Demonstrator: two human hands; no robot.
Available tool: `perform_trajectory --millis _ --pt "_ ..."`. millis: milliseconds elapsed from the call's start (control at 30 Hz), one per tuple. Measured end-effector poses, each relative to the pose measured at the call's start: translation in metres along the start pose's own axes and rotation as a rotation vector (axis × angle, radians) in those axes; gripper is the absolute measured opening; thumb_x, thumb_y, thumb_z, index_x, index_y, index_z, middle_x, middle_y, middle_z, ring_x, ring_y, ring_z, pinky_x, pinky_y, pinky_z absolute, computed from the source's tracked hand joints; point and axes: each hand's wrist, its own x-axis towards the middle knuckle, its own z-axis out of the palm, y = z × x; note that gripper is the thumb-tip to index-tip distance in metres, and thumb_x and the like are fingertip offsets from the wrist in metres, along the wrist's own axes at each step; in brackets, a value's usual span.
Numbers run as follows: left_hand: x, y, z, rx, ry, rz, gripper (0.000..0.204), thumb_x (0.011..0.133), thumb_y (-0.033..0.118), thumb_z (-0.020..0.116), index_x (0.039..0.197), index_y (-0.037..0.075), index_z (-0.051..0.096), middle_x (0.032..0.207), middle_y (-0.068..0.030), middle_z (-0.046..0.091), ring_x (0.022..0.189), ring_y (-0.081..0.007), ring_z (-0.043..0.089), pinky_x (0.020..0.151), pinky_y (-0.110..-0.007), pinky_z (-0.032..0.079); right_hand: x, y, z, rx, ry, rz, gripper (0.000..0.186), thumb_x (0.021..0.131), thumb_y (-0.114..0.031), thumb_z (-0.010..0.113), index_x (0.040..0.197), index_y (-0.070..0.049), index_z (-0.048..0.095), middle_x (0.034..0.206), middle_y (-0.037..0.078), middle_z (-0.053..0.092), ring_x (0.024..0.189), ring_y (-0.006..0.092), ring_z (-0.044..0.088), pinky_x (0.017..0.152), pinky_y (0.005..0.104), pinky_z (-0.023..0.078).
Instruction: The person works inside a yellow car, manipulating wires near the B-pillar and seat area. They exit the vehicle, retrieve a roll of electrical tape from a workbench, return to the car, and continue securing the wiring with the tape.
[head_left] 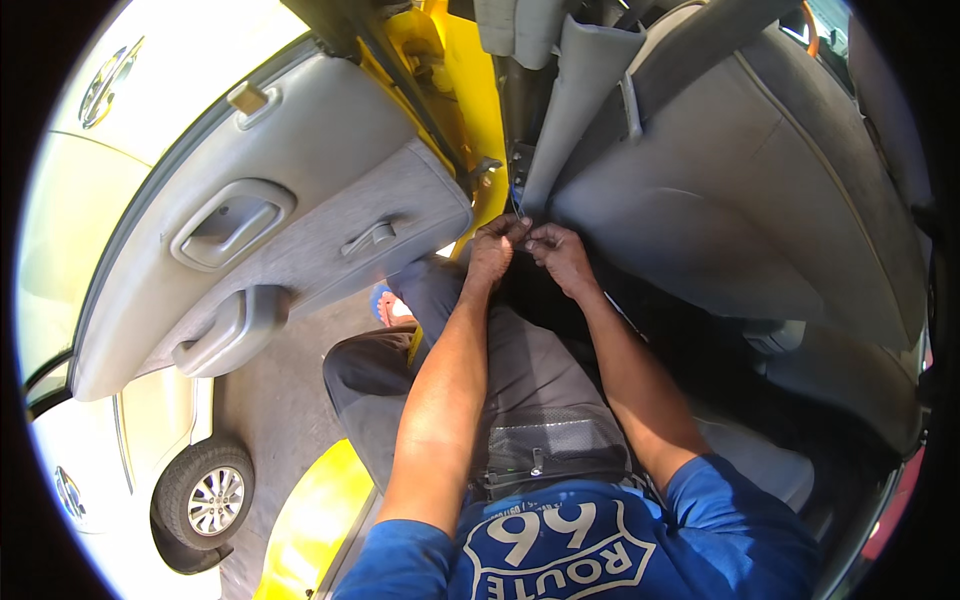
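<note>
Both of my hands meet in front of me, low beside the grey door pillar trim [572, 105]. A thin bluish wire [516, 197] comes down from the foot of that trim to my fingers. My left hand [492, 250] pinches at the wire's lower end, fingertips together. Close by on the right, my right hand [563, 260] is also closed in a pinch, its fingertips almost touching the left ones. What lies between the right fingertips is too small to make out.
An open car door [330, 160] with grey lining, a pull handle and a window crank stands at left. The grey seat back [720, 190] fills the right. Yellow bodywork [470, 90] shows ahead. Outside are a pale car's wheel [215, 500] and a sandalled foot [392, 305].
</note>
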Motion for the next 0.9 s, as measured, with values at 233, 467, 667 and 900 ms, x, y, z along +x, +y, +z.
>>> perform_trajectory --millis 233,467,667,900 --pt "0.004 -0.003 0.006 -0.233 -0.056 -0.081 0.019 0.088 0.018 0.078 0.097 0.002 0.073 0.085 -0.002 0.069 0.075 -0.0112 0.062 0.074 -0.025 0.05 -0.011 -0.004 -0.007 0.067 0.133 -0.022 0.009 0.091 -0.011 0.069 0.094 -0.002 0.067 0.08 0.003 0.064 0.068 0.0105 0.058 0.062 0.0271 0.049" --pt "0.003 -0.002 0.01 -0.24 -0.058 -0.088 0.01 0.087 0.012 0.073 0.088 0.002 0.072 0.077 -0.0011 0.066 0.067 -0.0099 0.056 0.066 -0.024 0.045 -0.011 -0.027 -0.005 0.002 -0.045 0.113 0.022 0.095 -0.012 0.048 0.079 -0.002 0.059 0.071 0.004 0.058 0.064 0.0111 0.056 0.06 0.0272 0.048" --pt "0.002 0.0 0.007 -0.303 -0.092 -0.096 0.012 0.087 0.017 0.074 0.087 0.004 0.072 0.078 -0.0007 0.066 0.068 -0.0098 0.056 0.067 -0.024 0.044 -0.012 -0.026 0.006 0.085 -0.02 0.035 0.021 0.091 -0.011 0.046 0.076 -0.003 0.058 0.068 0.003 0.055 0.059 0.011 0.052 0.056 0.0272 0.044" --pt "0.004 0.003 0.001 -0.242 -0.089 -0.134 0.014 0.089 0.012 0.071 0.097 0.0 0.072 0.087 -0.0044 0.068 0.078 -0.0123 0.06 0.074 -0.025 0.048 -0.004 -0.012 0.018 0.026 0.128 -0.025 0.023 0.089 -0.014 0.051 0.072 0.001 0.058 0.062 0.003 0.052 0.061 0.0134 0.049 0.059 0.0349 0.042"
